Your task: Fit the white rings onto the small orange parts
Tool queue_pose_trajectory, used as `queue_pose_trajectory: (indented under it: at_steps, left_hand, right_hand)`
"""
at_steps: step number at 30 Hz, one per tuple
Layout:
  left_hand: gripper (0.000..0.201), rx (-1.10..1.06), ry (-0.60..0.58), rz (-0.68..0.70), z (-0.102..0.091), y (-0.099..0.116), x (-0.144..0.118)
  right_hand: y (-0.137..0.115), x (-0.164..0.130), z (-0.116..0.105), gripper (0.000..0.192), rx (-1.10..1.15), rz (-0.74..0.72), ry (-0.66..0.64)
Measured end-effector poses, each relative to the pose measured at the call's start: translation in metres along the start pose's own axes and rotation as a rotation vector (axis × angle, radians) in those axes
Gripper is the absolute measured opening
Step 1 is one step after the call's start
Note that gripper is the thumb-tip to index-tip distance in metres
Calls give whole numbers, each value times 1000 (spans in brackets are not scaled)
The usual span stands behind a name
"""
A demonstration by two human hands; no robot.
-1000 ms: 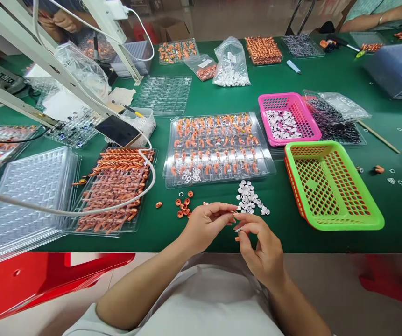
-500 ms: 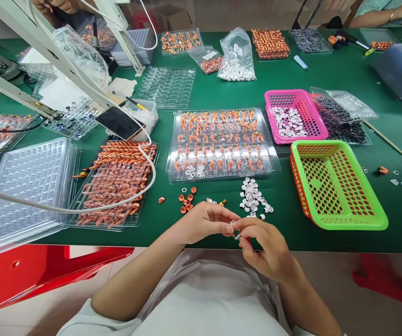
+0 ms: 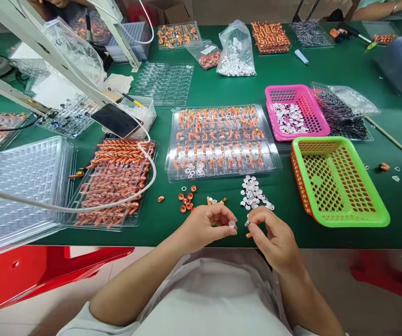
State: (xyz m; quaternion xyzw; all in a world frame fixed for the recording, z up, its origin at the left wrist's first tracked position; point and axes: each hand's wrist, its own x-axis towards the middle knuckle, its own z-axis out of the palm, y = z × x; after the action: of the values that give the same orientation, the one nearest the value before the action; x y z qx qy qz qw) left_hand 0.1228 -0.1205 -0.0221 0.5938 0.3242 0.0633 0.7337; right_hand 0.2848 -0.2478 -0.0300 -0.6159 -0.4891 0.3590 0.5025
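Note:
My left hand (image 3: 208, 226) pinches a small white ring (image 3: 232, 224) between thumb and forefinger, just above the green table's front edge. My right hand (image 3: 269, 235) is a little to its right, fingertips pinched on a tiny part (image 3: 247, 223) that is too small to make out. Behind the hands lie a pile of white rings (image 3: 254, 195) and a scatter of orange rings (image 3: 186, 200). Farther back is a clear tray (image 3: 222, 142) holding rows of orange parts.
An empty green basket (image 3: 339, 184) stands at the right, a pink basket (image 3: 297, 112) with white parts behind it. Trays of orange pieces (image 3: 115, 182) and stacked clear trays (image 3: 20, 184) fill the left, crossed by a white cable (image 3: 81, 208). Another person's arm (image 3: 379, 9) is at the far right.
My two hands were touching fingertip to fingertip; now they have drawn slightly apart, the white ring staying in my left hand. The view has tilted a little.

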Motion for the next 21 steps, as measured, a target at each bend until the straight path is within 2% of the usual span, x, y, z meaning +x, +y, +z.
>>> queue_pose_trajectory:
  at_steps: [3,6,11,21]
  left_hand:
    - [19,50,120,81,10,-1,0]
    - [16,115,174,139,16,-2,-1]
    - [5,242,203,199,18,-1,-2]
    - [12,457,241,333,18,0,-2]
  right_hand:
    - [-3,2,4,14,-21,34,-16]
    - [-7,6,7,16,-64,24,-41]
    - [-8,10,7,16,-84,21,-48]
    - [-5,11,7,16,-120,42,-81]
